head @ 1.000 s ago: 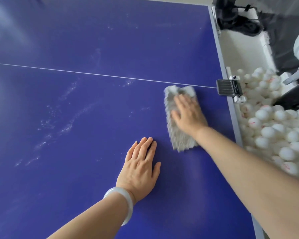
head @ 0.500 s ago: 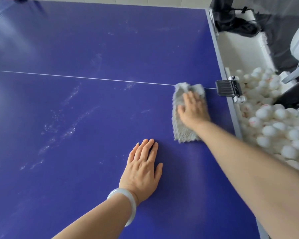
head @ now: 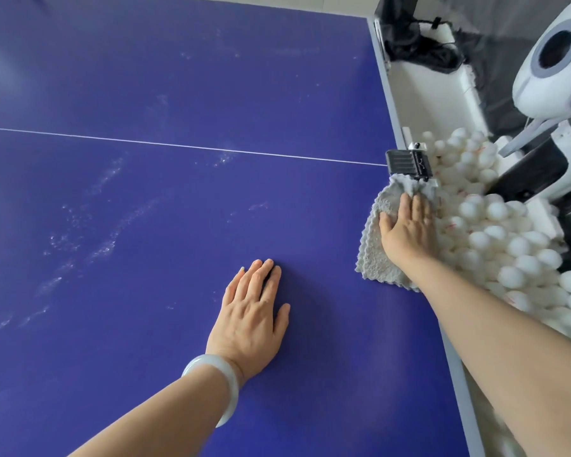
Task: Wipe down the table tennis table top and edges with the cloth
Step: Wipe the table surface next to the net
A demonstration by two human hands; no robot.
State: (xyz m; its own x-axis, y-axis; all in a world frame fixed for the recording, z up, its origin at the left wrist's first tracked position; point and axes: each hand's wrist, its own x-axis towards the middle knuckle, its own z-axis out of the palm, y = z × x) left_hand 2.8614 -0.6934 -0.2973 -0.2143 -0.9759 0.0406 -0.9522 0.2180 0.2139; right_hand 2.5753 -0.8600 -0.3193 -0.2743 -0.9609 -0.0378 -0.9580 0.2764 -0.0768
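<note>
Cloth [head: 373, 255] is pressed onto table [head: 178, 77] edge by right hand [head: 406, 230] (fingers straight); left hand [head: 254, 315] is laid flat, fingers extended.

Blue table [head: 185, 77]; grey nubbly cloth [head: 374, 255]; white balls [head: 495, 239].

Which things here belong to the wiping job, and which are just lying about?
In the job: grey cloth; right hand pressing it flat by the table edge; blue table top; left hand resting flat on it.

Lying about: white balls heaped beside the table; black clamp on the edge; white machine; black fabric bundle; bracelet on the left wrist.
</note>
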